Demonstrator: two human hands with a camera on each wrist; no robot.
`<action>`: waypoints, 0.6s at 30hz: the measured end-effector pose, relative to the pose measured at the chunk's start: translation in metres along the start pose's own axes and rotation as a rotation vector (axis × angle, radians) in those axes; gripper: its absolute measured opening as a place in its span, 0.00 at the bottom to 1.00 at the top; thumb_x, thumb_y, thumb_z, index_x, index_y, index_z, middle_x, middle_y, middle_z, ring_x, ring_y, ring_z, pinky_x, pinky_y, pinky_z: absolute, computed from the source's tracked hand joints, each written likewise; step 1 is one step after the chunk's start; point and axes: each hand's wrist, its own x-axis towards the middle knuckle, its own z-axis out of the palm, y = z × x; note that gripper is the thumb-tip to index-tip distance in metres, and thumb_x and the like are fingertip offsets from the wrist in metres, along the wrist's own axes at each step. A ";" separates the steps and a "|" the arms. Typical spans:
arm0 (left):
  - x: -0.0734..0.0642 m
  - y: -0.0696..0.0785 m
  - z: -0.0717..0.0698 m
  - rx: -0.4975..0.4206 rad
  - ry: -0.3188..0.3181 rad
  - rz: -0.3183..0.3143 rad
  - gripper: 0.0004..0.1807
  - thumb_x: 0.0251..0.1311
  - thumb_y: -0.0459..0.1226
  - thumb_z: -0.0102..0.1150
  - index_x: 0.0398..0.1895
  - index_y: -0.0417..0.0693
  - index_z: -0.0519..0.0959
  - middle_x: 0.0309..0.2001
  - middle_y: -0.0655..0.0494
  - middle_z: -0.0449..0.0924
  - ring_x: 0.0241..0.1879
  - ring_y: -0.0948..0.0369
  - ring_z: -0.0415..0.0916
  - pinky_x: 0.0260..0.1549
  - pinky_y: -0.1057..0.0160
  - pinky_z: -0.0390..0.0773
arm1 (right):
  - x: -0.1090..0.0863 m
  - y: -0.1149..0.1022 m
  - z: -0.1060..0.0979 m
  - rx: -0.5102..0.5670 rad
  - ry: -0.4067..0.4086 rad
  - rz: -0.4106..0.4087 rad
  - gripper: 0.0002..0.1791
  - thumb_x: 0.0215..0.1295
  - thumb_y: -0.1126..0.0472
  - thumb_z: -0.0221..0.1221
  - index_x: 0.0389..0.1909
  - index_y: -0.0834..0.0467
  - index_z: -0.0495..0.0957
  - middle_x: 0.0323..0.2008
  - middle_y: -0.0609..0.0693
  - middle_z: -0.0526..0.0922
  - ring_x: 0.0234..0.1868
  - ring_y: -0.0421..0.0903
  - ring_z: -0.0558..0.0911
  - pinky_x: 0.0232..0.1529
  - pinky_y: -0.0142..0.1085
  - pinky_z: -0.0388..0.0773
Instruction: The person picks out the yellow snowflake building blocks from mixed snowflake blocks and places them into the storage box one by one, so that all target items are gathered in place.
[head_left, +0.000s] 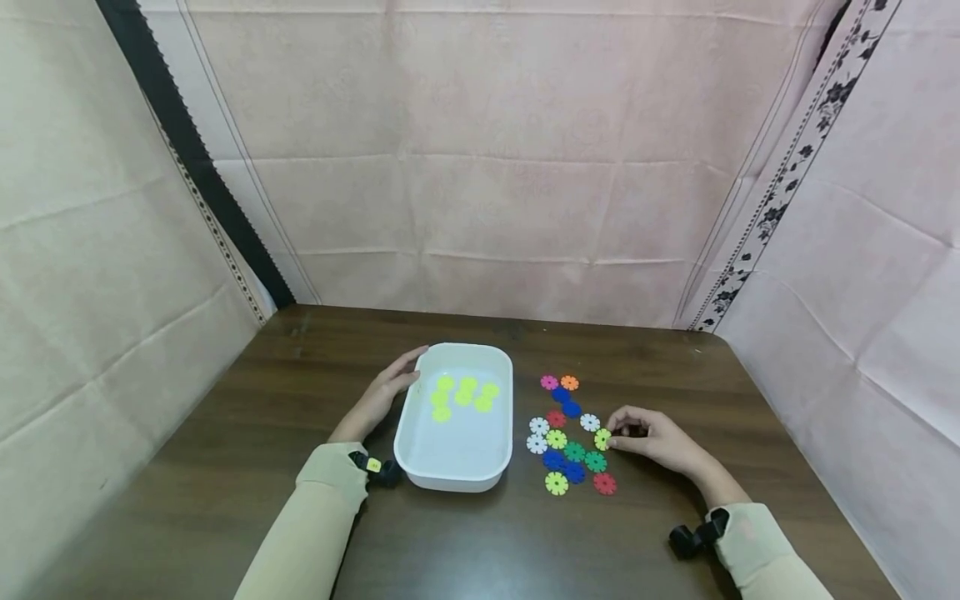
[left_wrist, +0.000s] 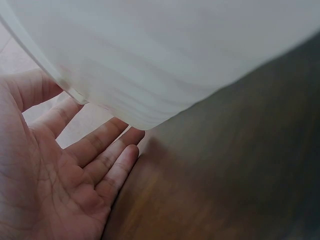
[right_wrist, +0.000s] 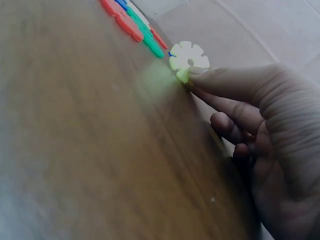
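Observation:
In the head view, my right hand point(head_left: 660, 439) pinches a yellow-green snowflake disc point(head_left: 602, 439) at the right edge of a loose group of discs. The right wrist view shows this notched disc point(right_wrist: 186, 56) between thumb and forefinger, tilted up off the table. My left hand point(head_left: 382, 396) holds the far-left corner of a white plastic tub point(head_left: 453, 454). Seen from the left wrist, the thumb lies over the tub's rim point(left_wrist: 37, 60) and the long fingers reach along its outside; their tips are partly hidden. Several yellow-green discs point(head_left: 463, 392) lie inside the tub.
Right of the tub, snowflake discs lie on the brown wooden table point(head_left: 300, 500): blue point(head_left: 573, 472), green point(head_left: 596, 462), white point(head_left: 536, 444), red point(head_left: 604, 483), pink point(head_left: 549, 382), orange point(head_left: 569, 382) and more yellow-green point(head_left: 557, 483). Pale cloth point(head_left: 487, 208) hangs behind and beside the table.

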 end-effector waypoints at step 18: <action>-0.002 -0.005 0.002 0.003 0.031 0.019 0.26 0.73 0.51 0.48 0.73 0.71 0.66 0.68 0.54 0.70 0.68 0.51 0.64 0.68 0.34 0.50 | -0.002 -0.001 0.000 0.086 -0.008 0.038 0.14 0.67 0.56 0.67 0.49 0.57 0.79 0.40 0.50 0.86 0.43 0.46 0.83 0.44 0.33 0.76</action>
